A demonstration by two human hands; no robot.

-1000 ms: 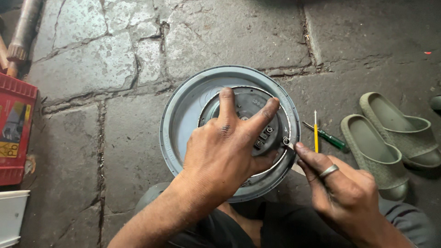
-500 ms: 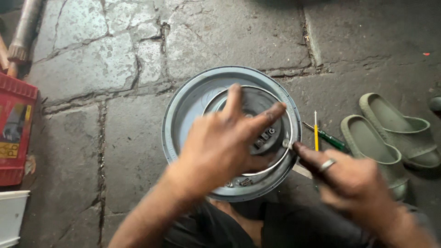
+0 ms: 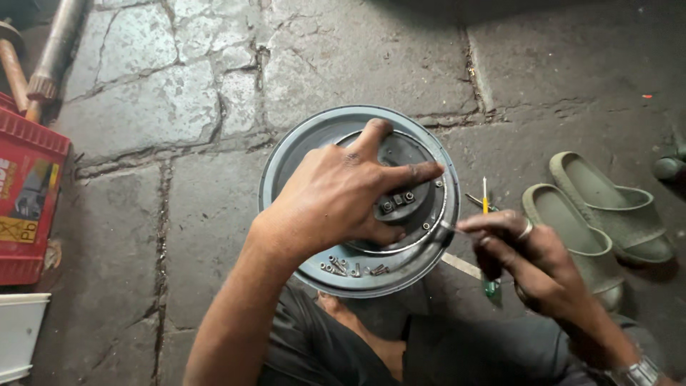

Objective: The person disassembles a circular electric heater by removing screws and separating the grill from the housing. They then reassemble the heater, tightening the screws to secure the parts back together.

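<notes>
I'm looking at a grey-blue wheel (image 3: 286, 168), olive-green sandals (image 3: 607, 207), a red box (image 3: 32, 200), and a yellow-and-green screwdriver (image 3: 485, 204).

dim, flat daylight; top right shadowed, edges perhaps slightly soft.

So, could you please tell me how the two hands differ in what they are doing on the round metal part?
The left hand lies spread, palm down, on the dark inner disc of the grey rim; the right hand sits off the rim's edge. The left hand holds no tool; the right hand pinches a thin tool whose tip meets the disc's edge. The right wears a ring, the left none. Both are bare.
</notes>
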